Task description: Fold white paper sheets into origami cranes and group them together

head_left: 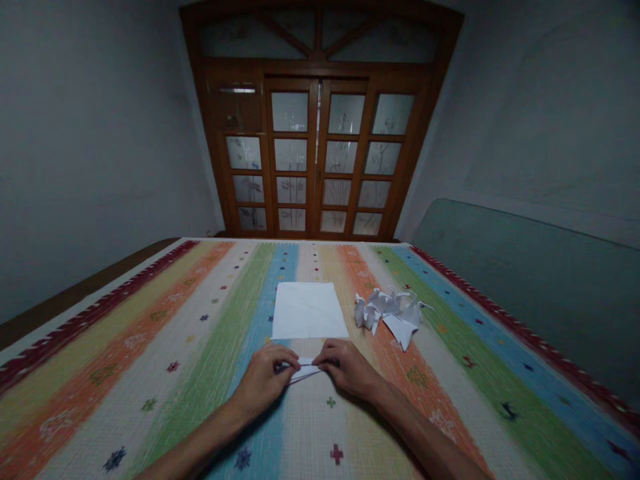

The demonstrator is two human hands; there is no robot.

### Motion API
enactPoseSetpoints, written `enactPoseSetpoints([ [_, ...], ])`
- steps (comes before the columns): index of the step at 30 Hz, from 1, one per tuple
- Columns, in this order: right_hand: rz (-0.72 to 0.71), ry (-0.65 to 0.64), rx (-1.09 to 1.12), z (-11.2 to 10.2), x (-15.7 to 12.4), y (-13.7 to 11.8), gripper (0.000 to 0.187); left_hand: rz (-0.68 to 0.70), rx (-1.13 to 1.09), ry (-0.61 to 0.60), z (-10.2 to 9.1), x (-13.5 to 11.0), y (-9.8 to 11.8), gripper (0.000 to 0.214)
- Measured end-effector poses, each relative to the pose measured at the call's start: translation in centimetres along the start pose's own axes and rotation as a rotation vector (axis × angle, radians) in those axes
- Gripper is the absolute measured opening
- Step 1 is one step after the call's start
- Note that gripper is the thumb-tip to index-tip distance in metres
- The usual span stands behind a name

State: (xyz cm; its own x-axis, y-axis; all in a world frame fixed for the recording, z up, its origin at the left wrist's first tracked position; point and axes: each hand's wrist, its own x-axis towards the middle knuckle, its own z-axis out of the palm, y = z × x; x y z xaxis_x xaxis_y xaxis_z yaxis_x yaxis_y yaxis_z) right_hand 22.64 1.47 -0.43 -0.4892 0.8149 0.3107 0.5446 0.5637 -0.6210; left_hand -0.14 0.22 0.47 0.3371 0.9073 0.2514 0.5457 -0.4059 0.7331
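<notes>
Now the left hand (263, 380) and right hand (347, 369) are pinching a folded paper strip (305, 369) together on the striped bedspread (200, 400); one slip could be skewing its crease.

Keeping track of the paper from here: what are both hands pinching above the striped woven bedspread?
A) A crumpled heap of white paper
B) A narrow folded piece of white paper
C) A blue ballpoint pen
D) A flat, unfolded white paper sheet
B: the left hand and right hand pinch the narrow folded piece of white paper, while the flat white sheet and crumpled white paper lie beyond them.
</notes>
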Motion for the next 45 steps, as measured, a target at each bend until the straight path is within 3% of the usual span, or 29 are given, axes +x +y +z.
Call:
enactPoseSetpoints([
  [11,0.020,0.014,0.018,0.1,-0.3,-0.4,0.021,0.419,0.333,0.012,0.7,-1.5,0.5,0.020],
  [15,0.057,-0.004,0.051,-0.1,-0.2,-0.5,0.014,0.390,0.322,0.016,1.1,-1.5,0.4,0.015],
  [25,0.189,-0.026,0.218,-0.2,0.2,0.6,0.018,0.326,0.295,0.017,0.9,-1.6,0.4,0.014],
  [37,0.191,-0.060,0.053,-1.9,0.2,0.1,0.013,0.339,0.283,0.106,1.3,-1.6,0.0,0.013],
  [45,0.235,-0.042,0.058,-1.8,0.2,0.9,0.007,0.337,0.307,0.113,1.4,-1.5,0.0,0.013],
])
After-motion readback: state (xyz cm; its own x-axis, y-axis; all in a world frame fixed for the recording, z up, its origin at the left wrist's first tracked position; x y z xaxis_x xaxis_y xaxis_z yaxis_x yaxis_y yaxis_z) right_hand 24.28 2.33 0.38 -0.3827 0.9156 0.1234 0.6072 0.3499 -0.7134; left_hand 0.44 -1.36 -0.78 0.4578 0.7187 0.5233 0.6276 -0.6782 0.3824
